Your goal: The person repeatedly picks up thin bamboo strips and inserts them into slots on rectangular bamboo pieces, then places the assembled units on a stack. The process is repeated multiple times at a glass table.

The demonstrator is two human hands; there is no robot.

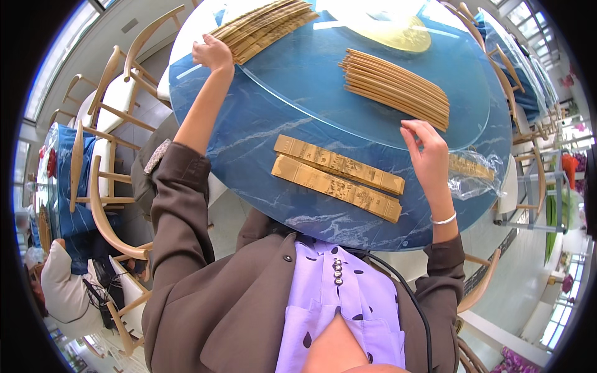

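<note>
left hand at near end of gold sleeves, grip unclear | right hand curled beside chopsticks on turntable; can't tell if pinching | I'd separate singles, keep ends aligned

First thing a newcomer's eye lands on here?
Probably the blue marbled table, with a row of tan sticks on its glass turntable, by the right hand. Gold-brown sleeves lie at upper left, by the left hand. Two gold strips lie side by side nearest the person.
</note>
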